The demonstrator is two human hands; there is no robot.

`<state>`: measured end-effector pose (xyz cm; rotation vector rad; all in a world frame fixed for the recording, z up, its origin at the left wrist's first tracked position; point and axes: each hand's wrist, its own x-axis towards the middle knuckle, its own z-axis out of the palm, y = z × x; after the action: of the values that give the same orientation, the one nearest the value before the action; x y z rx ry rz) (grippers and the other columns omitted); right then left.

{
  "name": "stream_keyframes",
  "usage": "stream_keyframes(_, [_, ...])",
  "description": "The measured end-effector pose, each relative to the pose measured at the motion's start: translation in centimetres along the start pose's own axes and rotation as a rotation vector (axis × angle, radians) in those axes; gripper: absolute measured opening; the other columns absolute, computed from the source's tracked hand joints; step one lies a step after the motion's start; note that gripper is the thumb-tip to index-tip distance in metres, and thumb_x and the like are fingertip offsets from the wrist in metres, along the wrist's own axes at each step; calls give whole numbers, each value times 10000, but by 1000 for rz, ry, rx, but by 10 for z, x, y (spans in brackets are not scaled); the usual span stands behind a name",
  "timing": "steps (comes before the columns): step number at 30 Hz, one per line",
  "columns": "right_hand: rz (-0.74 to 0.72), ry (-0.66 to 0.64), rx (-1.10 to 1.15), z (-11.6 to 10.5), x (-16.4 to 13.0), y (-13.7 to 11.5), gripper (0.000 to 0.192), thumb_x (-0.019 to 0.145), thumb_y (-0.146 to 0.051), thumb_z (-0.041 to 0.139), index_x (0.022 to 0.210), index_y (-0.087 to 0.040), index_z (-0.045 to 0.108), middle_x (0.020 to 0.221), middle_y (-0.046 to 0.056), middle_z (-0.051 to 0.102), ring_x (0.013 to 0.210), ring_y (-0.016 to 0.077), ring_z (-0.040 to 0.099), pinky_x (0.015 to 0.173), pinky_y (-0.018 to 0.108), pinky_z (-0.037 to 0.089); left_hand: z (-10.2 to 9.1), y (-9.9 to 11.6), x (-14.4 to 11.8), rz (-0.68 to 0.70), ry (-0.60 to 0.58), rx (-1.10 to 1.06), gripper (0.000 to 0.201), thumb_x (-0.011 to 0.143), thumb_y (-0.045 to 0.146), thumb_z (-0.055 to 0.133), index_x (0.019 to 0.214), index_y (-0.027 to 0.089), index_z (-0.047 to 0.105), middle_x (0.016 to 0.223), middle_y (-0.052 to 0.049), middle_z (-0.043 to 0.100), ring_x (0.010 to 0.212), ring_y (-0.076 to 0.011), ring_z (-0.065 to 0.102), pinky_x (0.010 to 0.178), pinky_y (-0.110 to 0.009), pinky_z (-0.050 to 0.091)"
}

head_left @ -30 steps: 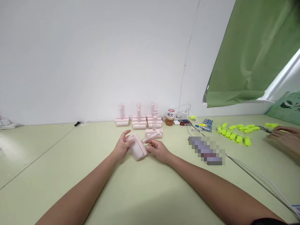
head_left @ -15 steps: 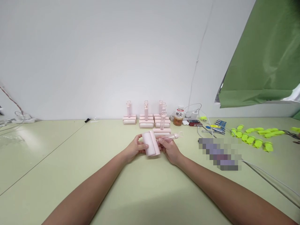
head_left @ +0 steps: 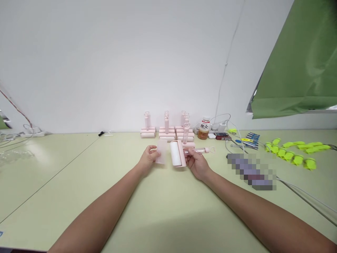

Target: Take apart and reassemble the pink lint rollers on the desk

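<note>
My right hand [head_left: 198, 162] is closed around the clear pink handle of a lint roller [head_left: 176, 154], whose white sticky roll faces left inside its pink frame. A loop at the handle's end points right. Pinched in my left hand [head_left: 149, 160] is a translucent pink cover [head_left: 161, 152], held upright just left of the roll and apart from it. Behind my hands, several more lint rollers [head_left: 166, 134] stand in rows by the wall with handles up. The nearest standing one [head_left: 185, 135] is partly hidden by the roller I hold.
Right of the rollers stand a labelled bottle [head_left: 204, 128], a small dark red box [head_left: 223, 136] and white cables. A pixelated object [head_left: 251, 172] lies near my right forearm. Several bright yellow items [head_left: 297, 160] are farther right. A power strip [head_left: 34, 134] sits at the far left.
The pink cover has come off the roller and moved left in my left hand, exposing the white roll. My right hand and the roller have shifted slightly right.
</note>
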<state>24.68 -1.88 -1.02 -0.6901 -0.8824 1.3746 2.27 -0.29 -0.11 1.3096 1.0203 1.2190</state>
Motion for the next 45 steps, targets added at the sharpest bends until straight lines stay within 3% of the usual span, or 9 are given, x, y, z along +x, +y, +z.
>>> stream_keyframes(6, [-48,42,-72,-1,0,-1,249,674,-422,726,701,-191,638,585,-24,537,527,118,447,492,253,377,-22,5,5,180,179,315,383,646,316,708,1004,223,609,1002,-41,613,920,-222,574,815,-344,453])
stream_keyframes(11, [-76,11,-225,2,-5,-1,276,726,-463,665,701,-188,652,578,-16,515,526,129,432,488,265,357,-32,1,2,245,50,498,341,655,287,716,995,271,680,1145,-38,636,1127,-277,527,994,-403,395])
stream_keyframes(15, [-124,-24,-378,3,-10,-2,266,732,-461,652,710,-196,651,579,-9,533,535,147,448,508,284,368,-36,-5,4,257,-83,565,327,686,278,693,1012,281,685,1228,-40,630,1179,-278,534,1005,-396,419])
stream_keyframes(21, [-235,-167,-616,11,-28,-11,179,703,-377,729,772,-216,694,708,30,618,671,201,530,647,340,415,-39,-14,11,300,-8,655,499,659,231,717,1147,248,616,1368,-85,484,1322,-307,378,1121,-454,279])
stream_keyframes(23, [-357,-356,-777,17,-37,-14,191,696,-348,750,839,-224,726,766,44,633,712,210,536,684,347,405,-40,-16,14,295,28,673,523,661,226,704,1172,231,592,1330,-98,487,1283,-308,413,1099,-457,308])
stream_keyframes(26, [-725,-703,-1208,30,-49,-12,223,816,-333,641,991,-220,722,777,59,613,692,199,491,645,329,366,-40,-17,17,280,46,673,511,662,217,683,1164,219,590,1244,-92,532,1150,-283,517,1030,-433,388])
stream_keyframes(29, [-919,-725,-1489,39,-56,-2,223,888,-239,533,1036,-193,693,730,52,582,657,184,432,615,309,327,-39,-17,17,261,55,644,473,643,218,693,1110,227,622,1205,-71,569,1077,-265,553,987,-408,423])
stream_keyframes(38, [-797,-683,-1652,40,-51,16,249,832,-100,526,1024,-191,654,763,46,597,692,187,479,638,300,349,-41,-16,20,113,141,487,407,676,362,703,1043,193,653,816,-32,671,764,-205,622,764,-345,486])
stream_keyframes(45, [-637,-752,-1541,38,-51,18,440,804,-105,507,1235,-181,553,1073,100,655,880,234,569,764,361,455,-40,-13,21,153,203,444,284,755,442,606,816,177,688,740,-25,661,693,-180,584,692,-309,452])
